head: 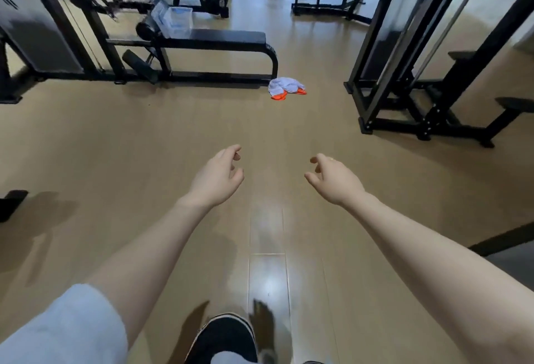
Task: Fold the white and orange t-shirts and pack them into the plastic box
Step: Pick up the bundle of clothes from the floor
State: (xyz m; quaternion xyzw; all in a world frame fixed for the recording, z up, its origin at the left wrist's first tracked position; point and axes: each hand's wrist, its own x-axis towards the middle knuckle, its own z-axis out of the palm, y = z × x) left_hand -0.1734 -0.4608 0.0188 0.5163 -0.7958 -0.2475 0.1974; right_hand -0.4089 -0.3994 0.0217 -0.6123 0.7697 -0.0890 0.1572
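Gym floor, tan planks, black machines around; we stand well back from t-shirts (286, 89), crumpled white-over-orange heap on floor by bench (219, 38) foot. Plastic box (176, 20) on bench, far end. Our left hand (217, 177), right hand (332, 180) both loose, empty. Heap's long axis runs left-right, no clear heading. We judge: walk close, lift one shirt, spread flat before folding

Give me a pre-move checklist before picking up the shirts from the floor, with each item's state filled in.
1. Both hands free: left hand and right hand hold nothing. Ok.
2. Shirts located: white and orange heap on the floor by the bench foot. Ok.
3. Shirts within reach: far ahead of the hands. Not ok.
4. Plastic box found, on the bench. Ok.
5. Box empty: cannot tell.
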